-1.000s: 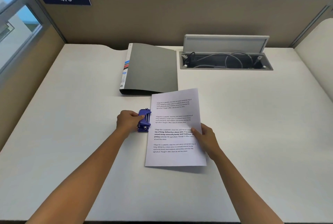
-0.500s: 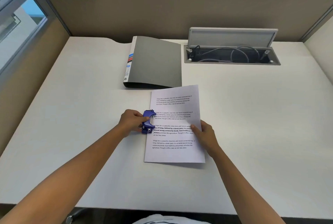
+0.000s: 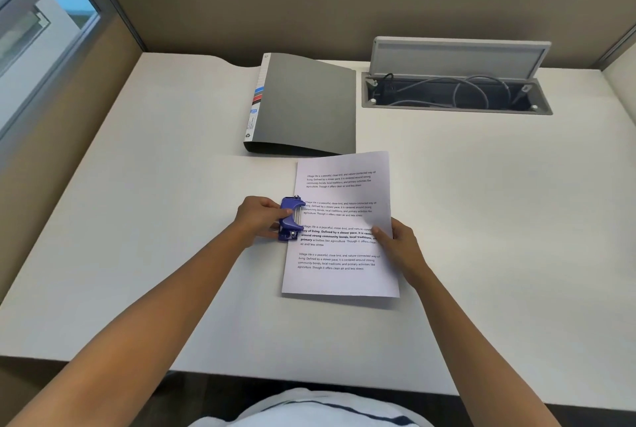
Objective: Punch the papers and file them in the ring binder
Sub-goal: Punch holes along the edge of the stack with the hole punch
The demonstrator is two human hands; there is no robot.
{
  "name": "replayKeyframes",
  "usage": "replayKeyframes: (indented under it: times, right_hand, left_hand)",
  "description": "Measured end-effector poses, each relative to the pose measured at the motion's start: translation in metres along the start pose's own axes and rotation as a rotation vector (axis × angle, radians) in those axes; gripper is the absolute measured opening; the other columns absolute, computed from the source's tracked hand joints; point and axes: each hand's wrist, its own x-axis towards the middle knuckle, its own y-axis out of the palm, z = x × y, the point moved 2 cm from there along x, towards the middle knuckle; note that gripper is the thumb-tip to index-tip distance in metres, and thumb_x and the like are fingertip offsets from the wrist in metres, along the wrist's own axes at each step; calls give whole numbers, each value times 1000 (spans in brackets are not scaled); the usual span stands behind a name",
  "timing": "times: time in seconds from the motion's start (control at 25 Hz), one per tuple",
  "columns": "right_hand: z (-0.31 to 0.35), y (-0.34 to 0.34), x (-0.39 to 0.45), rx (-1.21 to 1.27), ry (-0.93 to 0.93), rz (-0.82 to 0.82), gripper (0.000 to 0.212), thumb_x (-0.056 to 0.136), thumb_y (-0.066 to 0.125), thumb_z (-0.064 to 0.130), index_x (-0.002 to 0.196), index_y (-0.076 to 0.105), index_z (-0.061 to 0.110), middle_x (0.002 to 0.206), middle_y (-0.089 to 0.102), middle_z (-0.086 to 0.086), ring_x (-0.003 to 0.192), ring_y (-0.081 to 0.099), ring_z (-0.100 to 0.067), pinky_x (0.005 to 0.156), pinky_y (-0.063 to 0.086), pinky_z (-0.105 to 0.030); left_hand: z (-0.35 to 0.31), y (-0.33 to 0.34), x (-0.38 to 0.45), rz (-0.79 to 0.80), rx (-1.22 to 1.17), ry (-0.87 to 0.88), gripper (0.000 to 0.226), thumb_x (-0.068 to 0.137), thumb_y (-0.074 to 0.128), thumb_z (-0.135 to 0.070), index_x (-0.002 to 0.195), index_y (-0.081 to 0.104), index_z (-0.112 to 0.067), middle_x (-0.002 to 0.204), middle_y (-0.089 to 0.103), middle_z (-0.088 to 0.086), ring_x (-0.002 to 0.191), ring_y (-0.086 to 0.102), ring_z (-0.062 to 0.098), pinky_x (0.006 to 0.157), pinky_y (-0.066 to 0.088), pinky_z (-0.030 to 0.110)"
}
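White printed papers [image 3: 340,241] lie on the desk in front of me, their left edge slid into a small blue hole punch [image 3: 291,218]. My left hand [image 3: 258,216] grips the punch from its left side. My right hand [image 3: 399,247] pinches the papers at their right edge, thumb on top. A closed grey ring binder [image 3: 306,106] lies flat just behind the papers, its labelled spine to the left.
An open cable tray [image 3: 454,93] with a raised lid is sunk into the white desk [image 3: 155,220] at the back right. Tan partition walls close off the back and left. The desk's front edge runs close to my body.
The camera has tilted down, so everything sits higher in view. The punch sits further onto the papers' left edge. Both hands keep their holds.
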Motion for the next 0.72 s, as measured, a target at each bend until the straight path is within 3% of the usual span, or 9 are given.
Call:
replayKeyframes:
  times: [0.24, 0.4, 0.56, 0.72]
  right_hand:
    - [-2, -2, 2, 31, 8, 33, 17, 97, 64, 27, 112, 70, 22, 107, 78, 1, 98, 75, -25, 91, 58, -51]
    - [-3, 0, 1, 38, 17, 17, 17, 96, 64, 27, 111, 71, 22, 106, 78, 1, 97, 75, -25, 91, 58, -52]
    - [-2, 1, 2, 39, 14, 8, 18, 97, 64, 28, 112, 71, 22, 106, 78, 1, 97, 75, -25, 91, 58, -53]
    - [-3, 0, 1, 30, 8, 3, 17, 97, 63, 28, 111, 71, 23, 107, 78, 2, 98, 75, -25, 92, 57, -53]
  left_hand:
    - [-2, -1, -1, 17, -20, -20, 26, 79, 83, -9, 93, 63, 0, 102, 73, 25, 92, 73, 41, 74, 63, 46]
    - [-3, 0, -1, 26, -34, -25, 25, 79, 83, -9, 92, 63, 0, 101, 73, 25, 83, 74, 37, 73, 63, 46]
    - [-3, -1, -1, 34, -12, -42, 33, 79, 83, -11, 102, 65, 4, 98, 74, 22, 84, 75, 35, 64, 63, 39]
    - [-4, -2, -3, 56, -16, -52, 27, 79, 83, -10, 96, 64, 0, 96, 75, 21, 83, 75, 35, 62, 63, 38]
